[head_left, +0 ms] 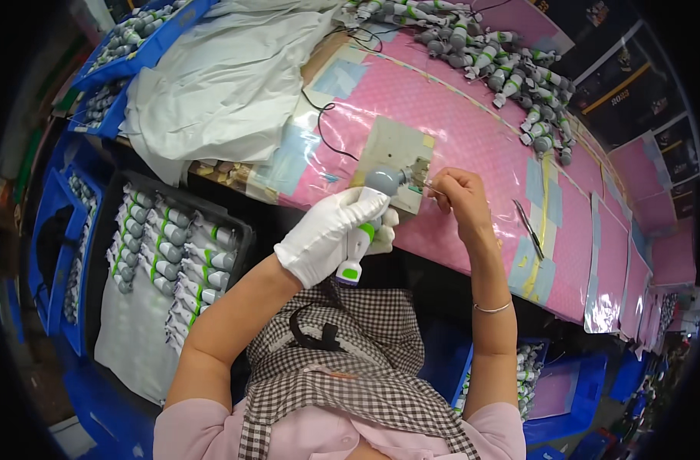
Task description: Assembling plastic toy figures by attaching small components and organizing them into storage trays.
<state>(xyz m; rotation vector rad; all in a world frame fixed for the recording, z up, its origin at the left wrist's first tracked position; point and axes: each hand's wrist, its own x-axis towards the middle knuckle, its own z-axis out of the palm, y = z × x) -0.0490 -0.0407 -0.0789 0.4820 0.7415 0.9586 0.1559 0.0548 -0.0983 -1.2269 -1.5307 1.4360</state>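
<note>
My left hand (323,234), in a white glove, is closed around a small handheld device (382,181) with a round grey head and a white-and-green body. The body slants down below the glove, and its grey head lies against a metal fixture (419,172). That fixture sits on a flat grey-white box (392,142) at the table's near edge. Just right of the fixture is my bare right hand (462,201), thumb and fingertips pinched together. Something thin may be between those fingertips, too small to make out.
A pink-covered table (457,115) spreads ahead, with dark tweezers (529,228) at right and piled similar devices (503,69) along its far side. A black cable (323,123) runs to the box. White sheeting (219,84) lies at left, above a black crate (242,253) holding rows of devices.
</note>
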